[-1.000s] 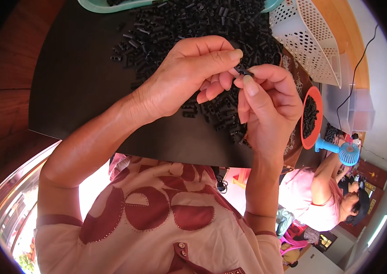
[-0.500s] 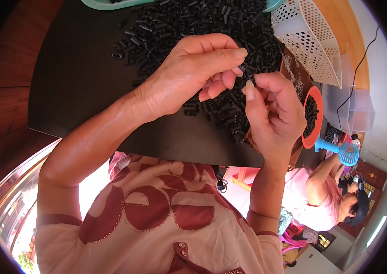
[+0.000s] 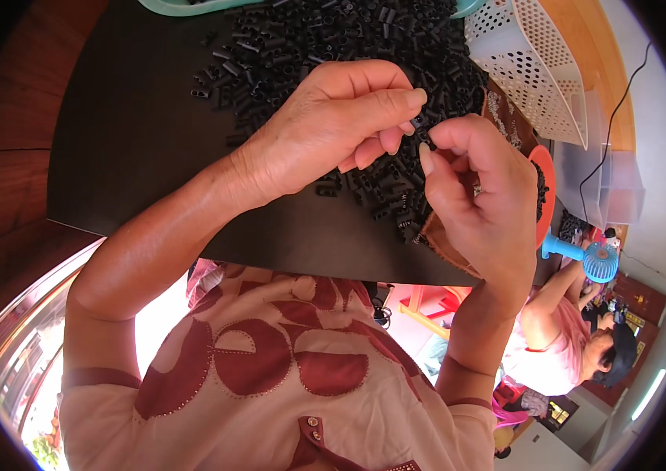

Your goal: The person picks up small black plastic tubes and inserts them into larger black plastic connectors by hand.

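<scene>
Black tubular pieces are heaped on the dark tabletop, beneath and beyond both hands, their long axes turned every way. The heap's middle is overhung more closely by the left hand; its right edge is neared by the right hand. Both are curled, thumb near forefinger; whether anything is pinched cannot be told.

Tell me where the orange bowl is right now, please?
In the head view, the orange bowl is toward the right side, partly hidden behind the right hand, with the blue fan just below and right of it.
</scene>
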